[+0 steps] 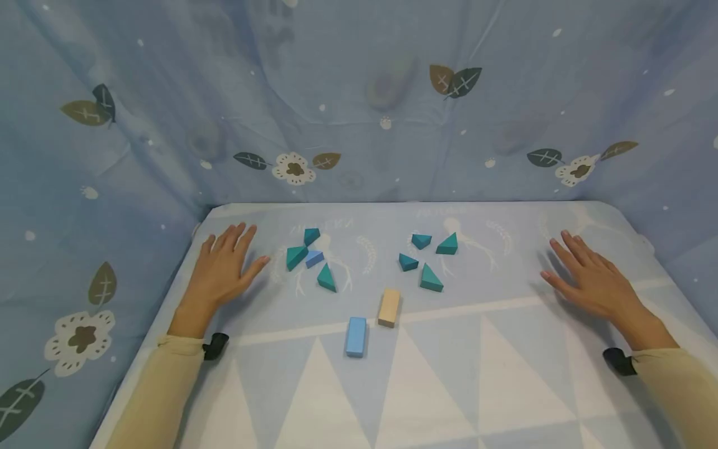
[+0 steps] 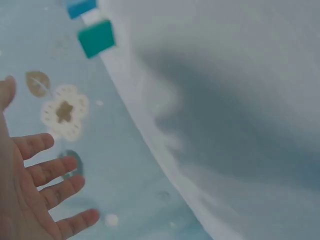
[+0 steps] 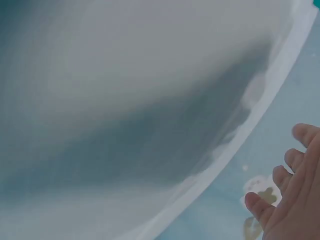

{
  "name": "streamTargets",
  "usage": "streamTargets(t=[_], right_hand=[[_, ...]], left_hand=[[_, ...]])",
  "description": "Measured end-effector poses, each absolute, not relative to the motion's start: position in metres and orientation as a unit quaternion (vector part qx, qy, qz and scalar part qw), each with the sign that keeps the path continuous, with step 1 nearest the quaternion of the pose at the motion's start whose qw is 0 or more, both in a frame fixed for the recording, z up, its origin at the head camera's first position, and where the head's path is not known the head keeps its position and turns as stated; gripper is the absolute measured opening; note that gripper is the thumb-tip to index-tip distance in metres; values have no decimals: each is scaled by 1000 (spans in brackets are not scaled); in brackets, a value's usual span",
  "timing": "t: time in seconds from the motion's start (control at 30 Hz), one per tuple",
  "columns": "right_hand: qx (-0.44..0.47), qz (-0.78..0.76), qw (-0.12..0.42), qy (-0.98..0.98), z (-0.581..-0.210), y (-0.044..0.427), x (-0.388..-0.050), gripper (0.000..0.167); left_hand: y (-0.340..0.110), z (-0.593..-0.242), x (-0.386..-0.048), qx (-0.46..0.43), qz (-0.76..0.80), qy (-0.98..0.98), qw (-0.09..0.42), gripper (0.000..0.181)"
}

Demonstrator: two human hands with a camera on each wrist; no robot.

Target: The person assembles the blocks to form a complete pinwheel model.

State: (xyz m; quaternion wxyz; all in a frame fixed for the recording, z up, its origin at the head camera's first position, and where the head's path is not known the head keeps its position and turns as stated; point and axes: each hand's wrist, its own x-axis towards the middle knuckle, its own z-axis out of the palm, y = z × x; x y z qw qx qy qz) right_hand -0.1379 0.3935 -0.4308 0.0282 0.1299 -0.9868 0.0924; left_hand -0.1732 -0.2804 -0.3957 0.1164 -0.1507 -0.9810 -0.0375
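My left hand (image 1: 222, 269) is held above the left side of the table, fingers straight and spread, with nothing in it. Nearest to it is a group of wedge-shaped blocks: teal ones such as the larger teal wedge (image 1: 296, 257), plus a small blue block (image 1: 315, 259). On the right, my right hand (image 1: 594, 282) is likewise spread and holds nothing. Left of that hand lie several teal triangular blocks (image 1: 430, 279). A blue rectangular block (image 1: 356, 337) and a natural wood block (image 1: 389, 308) lie apart, nearer the front. In the left wrist view a teal block (image 2: 96, 38) shows at the top.
A pale patterned cloth covers the table (image 1: 521, 374). Blue fabric (image 1: 359, 100) with leaf and flower prints hangs behind it and along both sides. Black wrist straps or mounts show at both cuffs, such as the black piece (image 1: 215, 346) at the left.
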Motion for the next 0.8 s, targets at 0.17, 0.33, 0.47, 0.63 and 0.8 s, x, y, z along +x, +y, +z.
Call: streamTargets(t=[0.17, 0.33, 0.47, 0.63, 0.8], right_hand=[[151, 107, 41, -982, -431, 377, -138, 71], [174, 113, 36, -978, -432, 361, -139, 66], [185, 119, 43, -975, -430, 351, -138, 63], [211, 135, 58, -966, -424, 334, -134, 59], [244, 142, 72, -957, -418, 305, -131, 50]], left_hand=[[-262, -391, -164, -197, -79, -965, 157, 64], [-248, -391, -158, -241, -107, -947, 185, 59], [-238, -390, -152, -271, -127, -930, 212, 58], [-224, -390, -145, -308, -151, -911, 228, 58], [-212, -391, -137, -337, -159, -899, 230, 58]])
